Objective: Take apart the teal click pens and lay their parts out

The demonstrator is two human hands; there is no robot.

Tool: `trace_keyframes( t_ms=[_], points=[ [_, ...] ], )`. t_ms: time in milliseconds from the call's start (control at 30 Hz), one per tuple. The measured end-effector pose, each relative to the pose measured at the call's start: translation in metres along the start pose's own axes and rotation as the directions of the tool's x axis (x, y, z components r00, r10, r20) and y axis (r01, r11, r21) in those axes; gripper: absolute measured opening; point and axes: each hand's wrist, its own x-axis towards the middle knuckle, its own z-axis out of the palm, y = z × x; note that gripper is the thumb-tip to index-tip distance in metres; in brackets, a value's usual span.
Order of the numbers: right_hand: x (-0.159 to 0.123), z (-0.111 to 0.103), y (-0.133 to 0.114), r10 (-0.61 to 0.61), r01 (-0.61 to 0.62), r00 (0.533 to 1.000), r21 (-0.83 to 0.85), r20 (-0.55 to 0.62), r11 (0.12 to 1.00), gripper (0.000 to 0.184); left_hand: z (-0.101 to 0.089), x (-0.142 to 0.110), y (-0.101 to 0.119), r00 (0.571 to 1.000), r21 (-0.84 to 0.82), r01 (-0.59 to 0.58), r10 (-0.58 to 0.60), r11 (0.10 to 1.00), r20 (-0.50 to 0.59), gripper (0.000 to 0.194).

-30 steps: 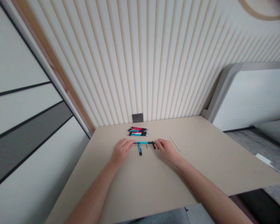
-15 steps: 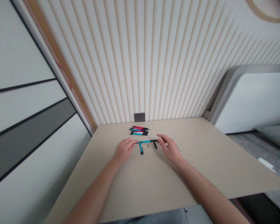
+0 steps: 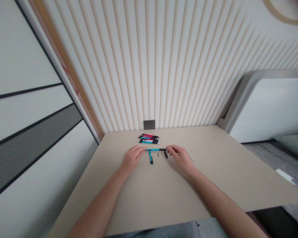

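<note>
A blue and black pen (image 3: 155, 149) is held level just above the table, pinched at both ends. My left hand (image 3: 132, 158) closes on its left end, and my right hand (image 3: 180, 156) grips the black right end. Below it on the table lie a blue pen barrel (image 3: 151, 157) with a black end, a tiny dark spring-like piece (image 3: 158, 154) and a short black tube (image 3: 166, 154). To the right of my right hand rests a thin white refill (image 3: 188, 153).
Several red, blue and black pens (image 3: 149, 138) lie in a pile near the wall. A dark socket (image 3: 149, 124) is set in the ribbed wall behind the table (image 3: 149, 195). A bed headboard (image 3: 270, 105) stands at the right, pale cabinet panels (image 3: 27, 155) at the left.
The pen has turned a little about its length and sits more level. My right hand has shifted its fingers slightly on the black end. The loose parts have not moved on the table.
</note>
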Motion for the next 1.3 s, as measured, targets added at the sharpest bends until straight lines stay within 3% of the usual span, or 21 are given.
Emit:
trace_keyframes(
  t_ms=[200,400,633,800,967,1100,1300],
  points=[
    [0.001,-0.002,0.002,-0.122,0.122,0.987,-0.004,-0.103,0.992,0.025,0.002,0.0,0.0,1.0,-0.001,0.017,-0.017,1.0,0.018,0.023],
    [0.001,-0.003,0.003,-0.214,0.215,0.97,0.001,-0.118,0.977,0.022,0.001,0.0,0.001,0.999,-0.015,0.036,-0.035,0.999,0.029,0.021],
    [0.003,-0.006,0.004,-0.235,0.236,0.956,-0.015,-0.177,0.972,0.022,0.001,0.0,-0.001,0.999,0.008,0.047,-0.047,0.999,0.026,0.021],
    [0.011,-0.02,0.011,-0.179,0.148,0.962,-0.159,-0.208,0.976,0.03,0.002,0.0,-0.002,0.998,0.044,0.056,-0.056,0.997,0.003,0.021],
    [0.016,-0.039,0.027,-0.095,0.084,0.995,-0.416,-0.006,0.905,0.025,0.002,0.0,-0.004,0.994,0.094,0.11,-0.108,0.99,-0.031,0.021],
    [0.014,-0.04,0.037,-0.029,0.112,0.985,-0.508,0.168,0.854,0.036,0.002,0.0,-0.006,0.989,0.106,0.147,-0.143,0.983,-0.047,0.021],
    [0.014,-0.031,0.044,-0.021,0.125,0.977,-0.493,0.212,0.861,0.038,0.004,0.0,-0.007,0.99,0.092,0.133,-0.128,0.987,-0.052,0.02]
  ],
)
